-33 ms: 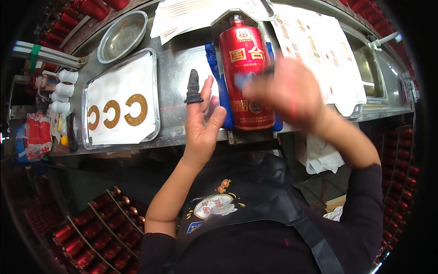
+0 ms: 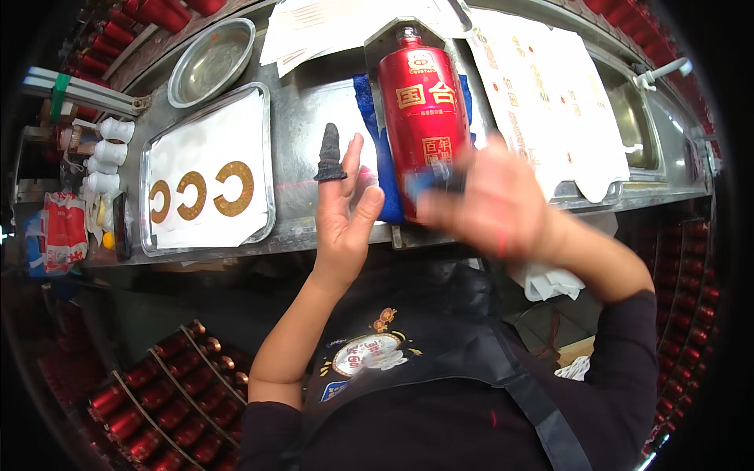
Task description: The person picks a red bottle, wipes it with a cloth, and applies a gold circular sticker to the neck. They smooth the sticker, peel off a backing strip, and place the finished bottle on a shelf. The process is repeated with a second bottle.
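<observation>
A red bottle (image 2: 410, 74) with gold print lies on its back on a blue cloth (image 2: 366, 106) at the counter's front edge, its neck pointing away from me. My right hand (image 2: 499, 200), smeared by motion, is over the bottle's lower right part. Its fingers are closed on a small blue object (image 2: 422, 183) against the bottle's lower face; the blur hides its kind. Left of the bottle, my left hand (image 2: 345, 228) is raised, fingers up and thumb apart, holding nothing. A black fabric finger cot (image 2: 330, 153) covers one of its fingers.
At left, a metal tray (image 2: 271, 165) holds white paper with three gold C-shaped pieces (image 2: 235, 166). A metal bowl (image 2: 212, 63) stands behind it. Printed sheets (image 2: 542, 86) lie right of the bottle, beside a metal basin (image 2: 642, 129). Racked red bottles (image 2: 169, 392) are below left.
My right hand has slid toward me along the bottle with the blue object, uncovering more print mid-bottle. My left hand has barely shifted.
</observation>
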`<state>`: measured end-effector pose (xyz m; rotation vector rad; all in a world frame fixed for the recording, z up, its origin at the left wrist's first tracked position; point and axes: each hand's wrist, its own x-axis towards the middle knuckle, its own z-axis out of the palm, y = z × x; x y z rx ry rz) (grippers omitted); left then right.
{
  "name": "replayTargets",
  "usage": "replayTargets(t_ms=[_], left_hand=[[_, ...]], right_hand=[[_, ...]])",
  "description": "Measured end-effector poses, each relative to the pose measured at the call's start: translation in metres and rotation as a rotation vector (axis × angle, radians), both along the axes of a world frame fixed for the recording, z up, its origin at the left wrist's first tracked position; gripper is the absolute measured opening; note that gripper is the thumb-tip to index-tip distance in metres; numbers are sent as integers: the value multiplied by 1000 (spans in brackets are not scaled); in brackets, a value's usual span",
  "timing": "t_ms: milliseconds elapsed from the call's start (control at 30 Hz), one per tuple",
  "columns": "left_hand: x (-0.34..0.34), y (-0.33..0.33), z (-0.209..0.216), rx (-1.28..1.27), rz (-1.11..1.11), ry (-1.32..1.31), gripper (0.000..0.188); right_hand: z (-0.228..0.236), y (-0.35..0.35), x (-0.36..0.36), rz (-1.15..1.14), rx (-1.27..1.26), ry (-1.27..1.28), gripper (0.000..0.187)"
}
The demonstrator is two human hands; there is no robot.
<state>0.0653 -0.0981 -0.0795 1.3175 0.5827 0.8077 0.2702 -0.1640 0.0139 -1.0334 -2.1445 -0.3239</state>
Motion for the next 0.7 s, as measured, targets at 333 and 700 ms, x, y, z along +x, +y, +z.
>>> replayTargets(t_ms=[333, 700], left_hand=[[-16, -8, -3, 69, 63, -12, 68], [-16, -11, 3, 12, 67, -32, 69]], right_hand=[[-23, -25, -22, 278, -324, -293, 18], [-37, -43, -9, 60, -222, -60, 16]])
